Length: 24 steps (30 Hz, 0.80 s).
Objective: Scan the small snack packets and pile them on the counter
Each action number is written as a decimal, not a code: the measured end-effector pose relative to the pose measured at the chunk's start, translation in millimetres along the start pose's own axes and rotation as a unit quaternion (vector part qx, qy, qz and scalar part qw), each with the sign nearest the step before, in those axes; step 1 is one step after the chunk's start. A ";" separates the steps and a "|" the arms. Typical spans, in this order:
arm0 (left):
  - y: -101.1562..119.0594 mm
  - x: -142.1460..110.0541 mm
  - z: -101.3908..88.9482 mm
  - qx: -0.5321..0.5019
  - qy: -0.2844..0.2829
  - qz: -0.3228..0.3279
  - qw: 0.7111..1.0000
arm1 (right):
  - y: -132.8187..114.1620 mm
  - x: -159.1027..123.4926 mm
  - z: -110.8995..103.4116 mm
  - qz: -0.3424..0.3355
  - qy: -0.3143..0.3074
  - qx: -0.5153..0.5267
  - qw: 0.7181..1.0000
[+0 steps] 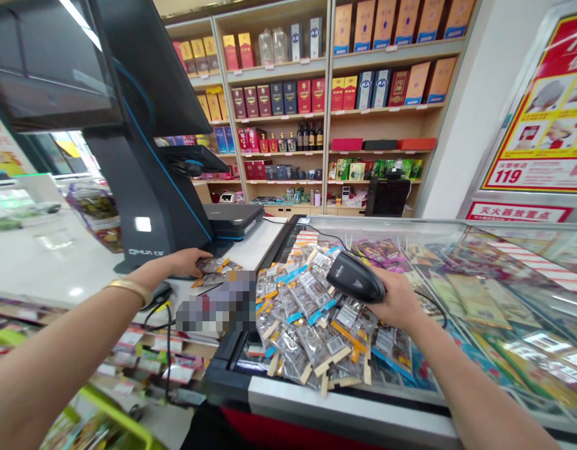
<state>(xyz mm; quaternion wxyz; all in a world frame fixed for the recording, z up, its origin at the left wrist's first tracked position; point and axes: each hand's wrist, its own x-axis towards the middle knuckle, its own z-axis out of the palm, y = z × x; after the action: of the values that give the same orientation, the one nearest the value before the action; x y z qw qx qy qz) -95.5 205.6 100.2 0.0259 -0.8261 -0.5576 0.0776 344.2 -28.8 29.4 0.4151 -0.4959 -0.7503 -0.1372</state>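
Presumably for aiming, the scanner (355, 279) is clamped by the right hand (399, 299) over the packet heap (307, 300); loose packets (219, 267) are touched by the left hand (190, 262), finger closure unclear.

A pixelated patch (217, 300) blots out whatever lies on the near side of the left hand (192, 261). The right hand (398, 297) hides the grip of the scanner (356, 278). Print on the packets (311, 290) is mostly too small to read. Edges cut off the screen (49, 62) at left, the poster (541, 131) at right and the green basket (114, 413) near left.
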 end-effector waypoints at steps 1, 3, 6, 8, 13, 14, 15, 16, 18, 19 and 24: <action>1.6 -0.9 -1.8 0.012 -0.007 0.005 1.000 | -0.2 0.1 0.0 0.003 -0.002 -0.002 1.000; 5.3 -4.9 -7.7 0.042 0.006 0.021 0.999 | -0.9 0.5 -0.4 0.009 -0.007 -0.004 1.000; 17.9 -16.5 -23.8 0.048 0.097 0.057 0.992 | -3.5 2.0 -2.2 0.008 -0.015 -0.006 1.000; 34.1 -27.3 -38.6 0.037 0.177 0.096 0.979 | -6.9 3.4 -3.7 0.007 -0.021 -0.005 1.000; 94.2 -60.8 -73.6 0.035 0.229 0.220 0.948 | -16.6 5.8 -5.5 0.004 -0.035 0.017 0.999; 106.3 -67.3 -78.5 0.044 0.230 0.246 0.941 | -17.7 6.1 -5.5 0.002 -0.032 0.021 0.999; 117.5 -73.3 -82.4 0.051 0.239 0.265 0.933 | -18.4 6.3 -5.5 0.000 -0.028 0.023 0.999; 127.7 -78.6 -85.5 0.059 0.245 0.280 0.926 | -18.9 6.6 -5.5 -0.001 -0.025 0.025 0.999; 144.9 -86.9 -89.6 0.072 0.254 0.301 0.916 | -19.5 7.4 -5.8 -0.005 -0.023 0.034 0.999; 151.8 -89.8 -90.8 0.075 0.255 0.309 0.913 | -20.0 8.0 -6.2 -0.007 -0.025 0.040 0.999; 171.9 -94.2 -93.2 0.068 0.254 0.336 0.905 | -24.2 11.3 -8.9 0.003 -0.049 0.049 0.998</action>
<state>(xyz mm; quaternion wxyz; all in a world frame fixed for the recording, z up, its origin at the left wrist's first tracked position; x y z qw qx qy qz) 42.3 57.8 179.3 0.1947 -0.9525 -0.2149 -0.0927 325.9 -38.6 48.5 0.4018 -0.4837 -0.7740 -0.0744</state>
